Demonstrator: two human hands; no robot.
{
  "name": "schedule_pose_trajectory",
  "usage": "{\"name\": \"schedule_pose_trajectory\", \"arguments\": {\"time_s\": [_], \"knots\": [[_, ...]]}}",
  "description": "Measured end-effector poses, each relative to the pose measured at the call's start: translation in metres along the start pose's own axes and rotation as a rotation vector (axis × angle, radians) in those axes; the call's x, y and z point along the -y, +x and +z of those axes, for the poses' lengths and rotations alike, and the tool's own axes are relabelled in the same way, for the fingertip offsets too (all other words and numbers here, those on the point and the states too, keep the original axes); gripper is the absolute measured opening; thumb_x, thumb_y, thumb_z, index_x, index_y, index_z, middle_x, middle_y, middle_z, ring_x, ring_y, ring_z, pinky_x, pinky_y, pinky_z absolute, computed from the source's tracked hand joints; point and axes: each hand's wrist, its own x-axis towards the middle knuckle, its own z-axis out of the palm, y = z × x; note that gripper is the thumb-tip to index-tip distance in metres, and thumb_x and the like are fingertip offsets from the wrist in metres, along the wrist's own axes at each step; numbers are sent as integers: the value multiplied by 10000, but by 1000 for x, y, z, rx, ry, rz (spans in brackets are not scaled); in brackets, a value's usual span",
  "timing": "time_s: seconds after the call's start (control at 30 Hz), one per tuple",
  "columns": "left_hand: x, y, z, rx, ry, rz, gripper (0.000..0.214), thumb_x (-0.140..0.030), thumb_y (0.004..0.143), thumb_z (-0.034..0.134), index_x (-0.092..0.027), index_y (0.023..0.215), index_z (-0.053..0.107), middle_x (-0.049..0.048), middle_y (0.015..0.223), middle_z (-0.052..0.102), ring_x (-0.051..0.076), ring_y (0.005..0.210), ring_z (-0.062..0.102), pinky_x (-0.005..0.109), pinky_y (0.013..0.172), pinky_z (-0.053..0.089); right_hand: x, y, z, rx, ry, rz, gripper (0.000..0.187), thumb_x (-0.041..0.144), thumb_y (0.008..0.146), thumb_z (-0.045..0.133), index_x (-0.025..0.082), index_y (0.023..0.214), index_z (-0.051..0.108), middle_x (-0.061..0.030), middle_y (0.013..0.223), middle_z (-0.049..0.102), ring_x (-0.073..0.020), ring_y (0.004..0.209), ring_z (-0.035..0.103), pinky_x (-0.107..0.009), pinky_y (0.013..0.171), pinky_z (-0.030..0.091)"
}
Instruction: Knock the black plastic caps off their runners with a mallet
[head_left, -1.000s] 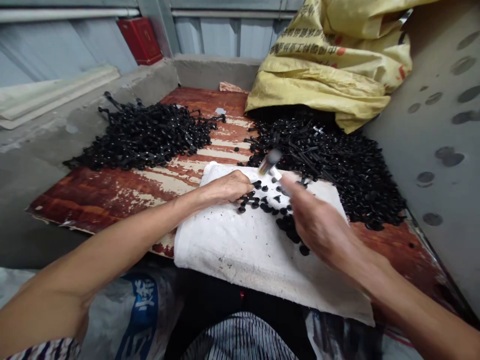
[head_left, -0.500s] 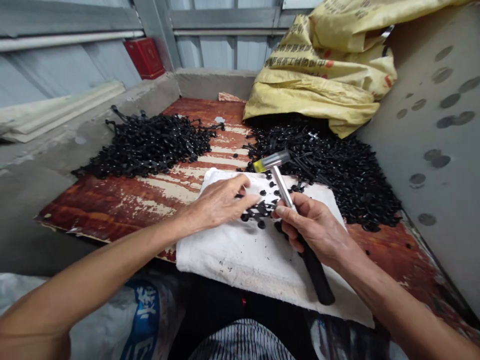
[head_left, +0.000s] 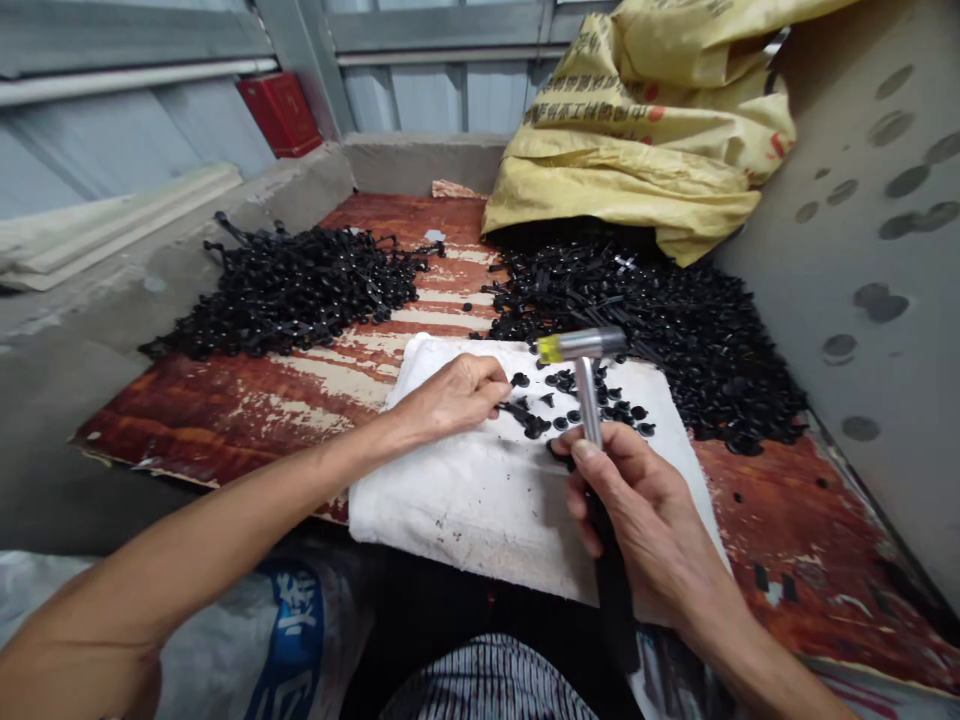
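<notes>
My right hand [head_left: 634, 490] grips a small two-faced hammer [head_left: 589, 395], with the thumb along its metal shaft. The hammer's yellow-tipped head stands above the white cloth, and its black handle slants down under my palm. My left hand [head_left: 461, 395] is closed, thumb and fingers pinching one end of a small black plastic part [head_left: 531, 424] just over the cloth. Several more black parts with round heads [head_left: 619, 412] lie scattered on the folded white cloth [head_left: 457, 500], behind and beside the hammer shaft.
Black parts lie in a left pile [head_left: 300, 290] and a larger right pile [head_left: 720, 360], on a worn red-brown board [head_left: 202, 405]. A yellow woven sack [head_left: 622, 180] opens over the right pile. A grey panel [head_left: 847, 290] bounds the right side; a red box [head_left: 281, 112] stands back left.
My right hand and the hammer have moved slightly right, the head turning more level. My left fingers have closed into a pinch, apart from the right hand.
</notes>
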Motion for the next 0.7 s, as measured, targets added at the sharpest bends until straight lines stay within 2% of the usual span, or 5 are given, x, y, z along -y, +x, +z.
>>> {"name": "schedule_pose_trajectory", "arguments": {"time_s": [0.13,0.23,0.47,0.7], "knots": [[5,16,-7,-1,100,59,173,-128,808,462,-175,644,493,-64,532,418,73,489,375,214,488,266,-12,-16,-6,-109,207,47,340,506,752,755,218,861,611,29,712,595,-54,411,427,-157,296,369],[6,22,-6,-9,211,135,181,-143,807,458,-167,634,504,-62,555,393,79,525,342,228,516,255,-17,-23,-8,-149,287,90,324,471,723,792,214,840,632,23,722,591,-52,416,429,-153,287,373],[9,26,-5,7,292,212,181,-171,820,439,-164,661,525,-53,587,400,98,579,377,243,556,279,-19,-24,-10,-163,362,112,316,446,702,821,218,829,644,20,697,596,-52,417,422,-146,281,375],[8,26,-4,12,281,191,174,-190,822,437,-158,689,545,-51,596,407,95,569,366,243,568,289,-22,-25,-11,-133,371,111,265,431,747,795,225,847,661,22,716,606,-44,421,433,-140,299,393]]}}
